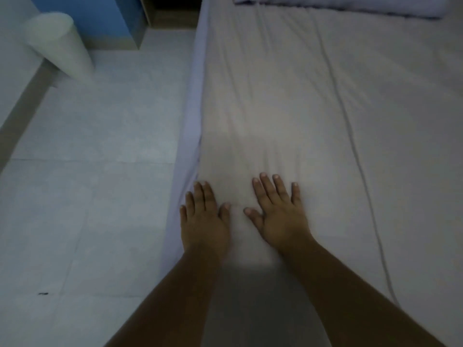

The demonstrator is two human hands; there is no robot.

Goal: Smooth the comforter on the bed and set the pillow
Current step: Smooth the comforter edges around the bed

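Note:
A pale grey comforter [288,96] covers the bed and fills the right half of the head view, with long creases running along it. My left hand [204,219] lies flat on it at the bed's left edge, fingers straight. Beside it, a little to the right, my right hand [278,209] presses flat on the comforter with its fingers spread. A white pillow [338,6] lies at the far end of the bed, cut off by the top of the frame.
A light tiled floor [87,184] runs along the bed's left side. A white cylindrical bin [57,43] stands at the far left by the wall. Behind it is a blue cabinet [100,13] with a wooden edge.

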